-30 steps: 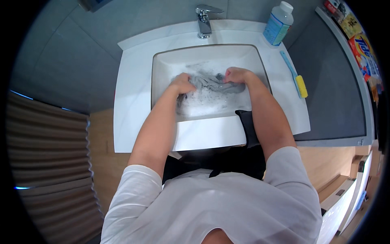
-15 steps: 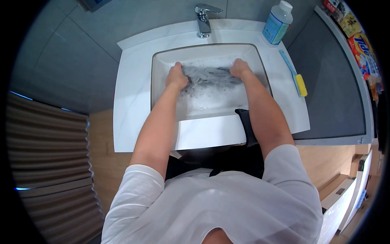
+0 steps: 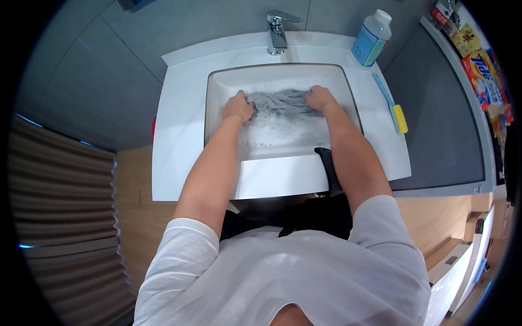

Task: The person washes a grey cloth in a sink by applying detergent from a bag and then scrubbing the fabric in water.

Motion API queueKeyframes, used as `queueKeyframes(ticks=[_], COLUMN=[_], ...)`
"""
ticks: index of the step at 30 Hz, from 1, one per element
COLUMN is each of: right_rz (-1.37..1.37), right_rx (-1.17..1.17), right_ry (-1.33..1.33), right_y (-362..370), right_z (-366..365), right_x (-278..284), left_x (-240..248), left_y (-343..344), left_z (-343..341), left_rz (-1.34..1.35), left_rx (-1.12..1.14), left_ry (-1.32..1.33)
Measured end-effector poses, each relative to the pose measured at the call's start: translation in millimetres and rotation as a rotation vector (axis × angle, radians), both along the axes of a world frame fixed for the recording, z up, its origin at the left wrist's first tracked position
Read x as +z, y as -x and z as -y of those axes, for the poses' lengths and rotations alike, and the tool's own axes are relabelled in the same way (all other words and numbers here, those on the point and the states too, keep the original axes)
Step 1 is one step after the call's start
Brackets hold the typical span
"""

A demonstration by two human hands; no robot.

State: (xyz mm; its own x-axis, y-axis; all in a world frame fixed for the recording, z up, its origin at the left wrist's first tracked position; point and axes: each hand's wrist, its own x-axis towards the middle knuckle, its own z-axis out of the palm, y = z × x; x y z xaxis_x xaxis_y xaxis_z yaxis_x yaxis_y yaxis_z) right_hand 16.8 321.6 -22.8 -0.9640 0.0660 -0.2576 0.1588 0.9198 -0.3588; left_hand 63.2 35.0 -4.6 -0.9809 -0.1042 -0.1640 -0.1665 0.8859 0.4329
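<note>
A wet grey cloth (image 3: 280, 102) lies bunched and stretched sideways in sudsy water inside the white sink (image 3: 277, 152). My left hand (image 3: 238, 107) is closed on its left end. At the right end, my right hand (image 3: 321, 99) grips the cloth with curled fingers. Both hands are inside the basin. Foam and darker specks float in front of the cloth. What kind of cloth or garment it is cannot be made out. A dark, strap-like cloth (image 3: 328, 169) hangs over the counter's front edge beside my right forearm.
A chrome faucet (image 3: 277, 35) stands behind the sink. On the counter (image 3: 176, 136), at the right, are a white bottle with a blue label (image 3: 371, 41) and a blue brush with yellow bristles (image 3: 392, 106). Colourful packages (image 3: 483, 76) sit at far right. A pleated curtain (image 3: 62, 217) hangs left.
The cloth has shifted and its folds lie differently between my hands. My right hand has turned and dipped slightly lower. The whole view has tilted a little. Both hands keep their hold.
</note>
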Motion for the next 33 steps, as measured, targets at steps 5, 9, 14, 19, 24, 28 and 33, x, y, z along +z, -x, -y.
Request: queueKeyframes(ticks=[5, 9, 14, 19, 24, 28, 33], right_rz=[-0.058, -0.046, 0.132, 0.189, 0.308, 0.476, 0.651], right_rx=[0.333, 0.407, 0.491, 0.508, 0.566, 0.595, 0.703], right_ry=[-0.093, -0.165, -0.239, -0.364, -0.314, -0.192, -0.332], right_y=[-17, -19, -12, -22, -24, -20, -28], right_z=[29, 28, 34, 39, 54, 51, 61], right_x=[27, 8, -1, 9, 16, 6, 24], left_x=[-23, -14, -61, -56, -56, -42, -6], left_y=[10, 11, 16, 4, 8, 2, -16], left_z=[8, -3, 7, -9, -11, -20, -25], left_rz=[-0.400, -0.413, -0.397, -0.345, -0.022, 0.148, 0.287], left_rx=[-0.031, -0.148, -0.507, -0.726, -0.740, -0.780, -0.809], left_ry=[0.045, -0.071, -0.115, -0.096, 0.161, 0.186, 0.060])
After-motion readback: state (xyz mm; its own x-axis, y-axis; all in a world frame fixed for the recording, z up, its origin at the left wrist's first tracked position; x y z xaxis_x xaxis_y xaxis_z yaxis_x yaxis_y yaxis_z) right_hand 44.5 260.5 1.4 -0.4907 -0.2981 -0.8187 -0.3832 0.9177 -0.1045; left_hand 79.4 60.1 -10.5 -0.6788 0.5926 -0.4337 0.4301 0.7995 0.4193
